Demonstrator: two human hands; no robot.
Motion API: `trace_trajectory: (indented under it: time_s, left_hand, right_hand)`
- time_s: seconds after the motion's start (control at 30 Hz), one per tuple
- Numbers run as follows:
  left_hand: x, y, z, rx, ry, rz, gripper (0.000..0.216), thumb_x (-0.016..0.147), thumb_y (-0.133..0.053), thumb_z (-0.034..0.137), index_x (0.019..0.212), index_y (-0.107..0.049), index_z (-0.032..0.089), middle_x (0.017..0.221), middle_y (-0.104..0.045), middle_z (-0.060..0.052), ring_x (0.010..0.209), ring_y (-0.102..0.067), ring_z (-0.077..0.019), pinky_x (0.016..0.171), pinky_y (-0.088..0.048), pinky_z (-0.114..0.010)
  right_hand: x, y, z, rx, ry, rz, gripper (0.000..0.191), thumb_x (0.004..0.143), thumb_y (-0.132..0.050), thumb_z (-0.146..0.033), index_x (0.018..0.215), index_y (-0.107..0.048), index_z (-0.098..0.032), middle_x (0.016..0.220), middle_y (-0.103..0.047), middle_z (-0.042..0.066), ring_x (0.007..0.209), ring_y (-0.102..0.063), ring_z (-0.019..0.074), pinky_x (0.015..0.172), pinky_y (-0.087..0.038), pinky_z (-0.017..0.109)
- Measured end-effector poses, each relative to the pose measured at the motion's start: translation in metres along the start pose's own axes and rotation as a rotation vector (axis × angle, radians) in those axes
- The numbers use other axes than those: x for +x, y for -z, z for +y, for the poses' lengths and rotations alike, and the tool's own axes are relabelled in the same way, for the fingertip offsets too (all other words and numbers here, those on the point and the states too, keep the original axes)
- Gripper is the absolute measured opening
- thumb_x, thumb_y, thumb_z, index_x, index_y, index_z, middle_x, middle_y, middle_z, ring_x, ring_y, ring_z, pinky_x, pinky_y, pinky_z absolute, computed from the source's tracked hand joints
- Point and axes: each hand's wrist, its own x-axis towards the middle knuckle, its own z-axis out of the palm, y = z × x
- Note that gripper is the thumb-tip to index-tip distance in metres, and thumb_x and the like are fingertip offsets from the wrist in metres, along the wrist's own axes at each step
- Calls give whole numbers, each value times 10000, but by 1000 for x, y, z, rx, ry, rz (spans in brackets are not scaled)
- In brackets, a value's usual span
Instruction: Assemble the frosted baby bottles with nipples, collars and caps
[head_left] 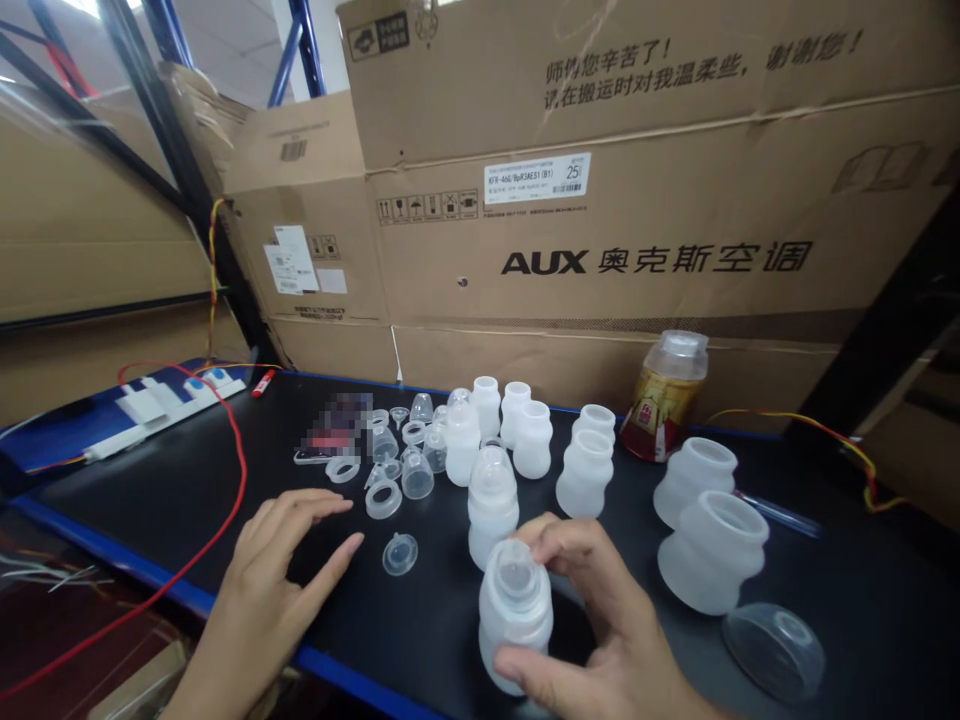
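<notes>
My right hand (pixel 600 620) is wrapped round a small translucent white baby bottle (pixel 514 612) near the table's front edge, its teat end facing up. My left hand (pixel 281 570) lies flat on the black table (pixel 225 480) with fingers stretched out, holding nothing. A clear teat (pixel 400 553) lies just right of its fingertips. Behind my right hand stands an assembled bottle with a clear cap (pixel 492 502). Further back are several open white bottle bodies (pixel 532 438) and a cluster of clear rings, teats and caps (pixel 397 455).
Two larger white bottle bodies (pixel 711 550) stand at right, with a clear dome cap (pixel 774 650) lying in front. A jar of amber liquid (pixel 663 396) stands by the cardboard boxes (pixel 600 200). A phone (pixel 330 440), a red cable (pixel 225 500) and a power strip (pixel 161 405) are at left.
</notes>
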Motion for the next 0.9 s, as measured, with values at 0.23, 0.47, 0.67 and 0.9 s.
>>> trace_trajectory:
  time_s: [0.23, 0.47, 0.67, 0.9]
  left_hand:
    - [32, -10, -10, 67, -44, 13, 372, 1061, -707, 385, 1390, -575, 274, 1308, -685, -66, 1200, -620, -281, 1035, -450, -426]
    - [39, -25, -11, 82, -83, -111, 420, 1007, -773, 302, 1388, -597, 324, 1331, -726, -30, 1226, -635, -303, 1006, -433, -430]
    - [36, -24, -15, 51, -28, -125, 207, 1032, -709, 269, 1226, -652, 314, 1168, -717, -24, 1128, -650, -300, 939, -461, -435]
    - [34, -28, -13, 9, 40, -226, 88, 1016, -720, 352, 1086, -748, 307, 1084, -706, -30, 1046, -667, -306, 864, -457, -428]
  right_hand:
    - [5, -1, 3, 52, 15, -12, 437, 927, -900, -542, 1181, -581, -382, 1073, -747, -37, 892, -719, 173, 816, -575, 250]
    - [-2, 5, 15, 206, -33, -90, 461, 926, -928, -410, 1240, -591, -389, 1150, -753, -13, 989, -751, 184, 912, -586, 249]
    - [-3, 1, 11, 219, -62, -54, 425, 931, -927, -415, 1222, -618, -390, 1130, -742, -6, 1017, -757, 194, 930, -578, 251]
    - [-2, -8, 3, 281, -80, 30, 374, 955, -901, -453, 1204, -635, -369, 1104, -745, 4, 1026, -750, 199, 932, -590, 257]
